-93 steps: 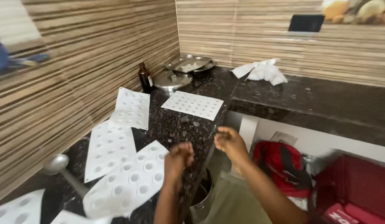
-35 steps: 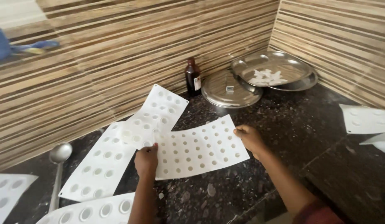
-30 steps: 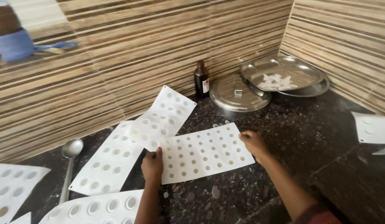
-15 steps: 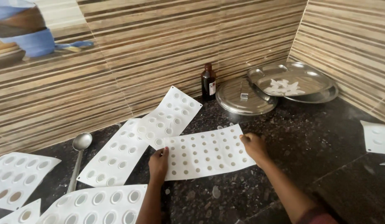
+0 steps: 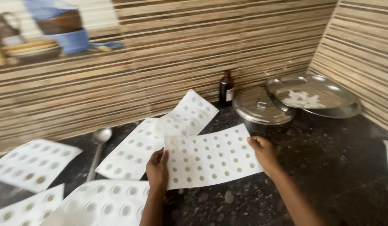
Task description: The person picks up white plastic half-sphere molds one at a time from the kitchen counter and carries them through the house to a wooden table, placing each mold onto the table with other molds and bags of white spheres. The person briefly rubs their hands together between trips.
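White dimpled mould sheet (image 5: 210,159), apparently flat, left hand (image 5: 157,169) and right hand (image 5: 264,152) fingers gripping its ends

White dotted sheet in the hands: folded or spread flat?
Spread flat: the white dotted sheet shows unfolded, left hand and right hand gripping opposite edges.

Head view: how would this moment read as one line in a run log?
left hand: grips white dimpled sheet at left edge | right hand: grips right edge | sheet: over dark stone counter | nearby: ladle, brown bottle

I'm looking at a home kitchen: dark stone worktop (image 5: 328,167), striped wall tiles (image 5: 181,50), steel plates (image 5: 315,96), a ladle (image 5: 97,146).
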